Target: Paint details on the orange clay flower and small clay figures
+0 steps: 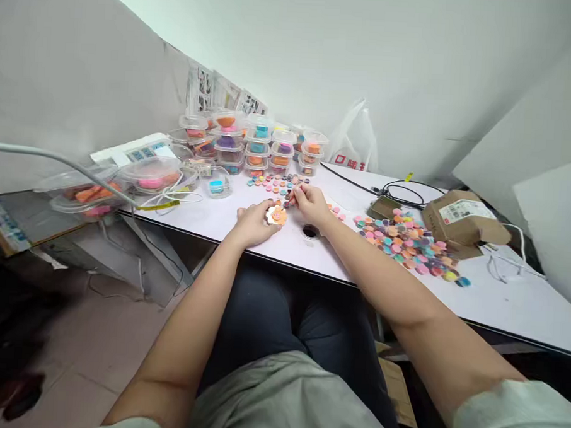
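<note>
Along the front edge of the bench (522,316), both forearms reach in over the rim. White surface shows between the left hand (256,225) and the clear tubs near the left corner, and again between the disc pile (407,241) and the front edge. A round hole (309,231) sits near that edge, just beside the right wrist. The left hand is clamped on a flower-shaped piece (276,215), held just in from the front edge. The right hand (311,205) has its fingertips drawn together beside it, above scattered discs (282,183); I cannot tell whether they grip one.

Toward the back edge, stacked lidded tubs (257,161) hold orange, blue and purple pieces; a separate tub (217,184) in front contains a blue one. A cardboard box (465,215) stands at the right, its contents hidden. The white plastic bag's (355,141) contents are hard to make out.
</note>
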